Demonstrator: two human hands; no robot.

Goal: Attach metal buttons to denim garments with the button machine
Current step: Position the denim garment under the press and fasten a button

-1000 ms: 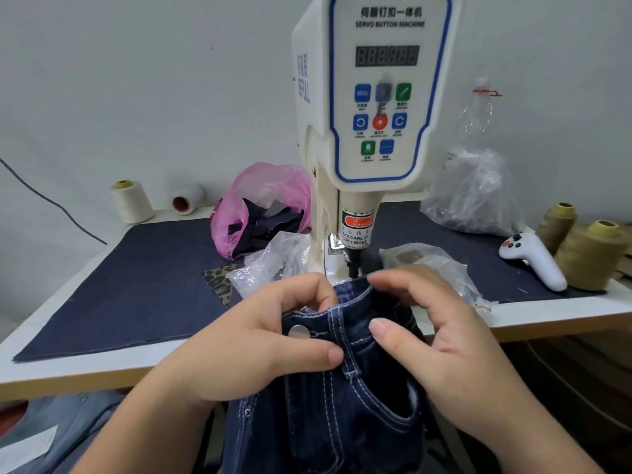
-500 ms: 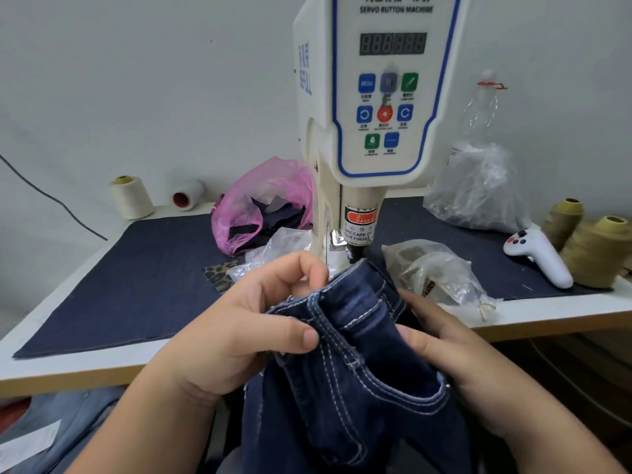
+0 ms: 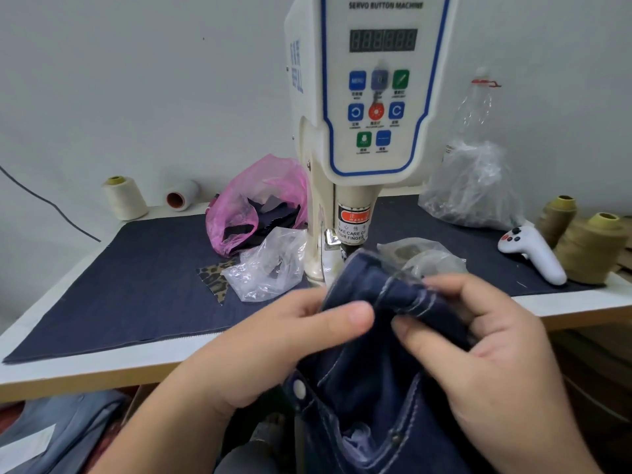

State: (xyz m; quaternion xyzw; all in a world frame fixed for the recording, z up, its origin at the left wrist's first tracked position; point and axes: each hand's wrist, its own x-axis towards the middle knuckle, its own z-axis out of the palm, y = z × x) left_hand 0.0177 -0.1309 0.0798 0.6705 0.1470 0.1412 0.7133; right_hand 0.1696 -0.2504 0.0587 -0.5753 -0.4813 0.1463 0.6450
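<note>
**Denim bunched in both hands below the button machine head**

While the servo button machine (image 3: 372, 97) stands upright at the back centre of the table (image 3: 102, 367), its press head pointing straight down, the denim garment (image 3: 372, 364) is held in front of it at the table's near edge. The garment's long axis runs from the bunched waistband just under the press head down toward the viewer, out of view at the bottom. The dark denim mat (image 3: 130, 282) covers the tabletop. The left hand (image 3: 270, 350) grips the fabric, thumb pressed on top, fingers curled beneath. The right hand (image 3: 485, 354) pinches the stitched band, thumb and curled fingers on it. A pink bag (image 3: 260, 196) and clear bags (image 3: 270, 261) lie left of the machine. Thread cones (image 3: 588, 248) and a white controller (image 3: 533, 251) sit at right. A metal button (image 3: 300, 388) shows on the garment, below the left hand.
</note>
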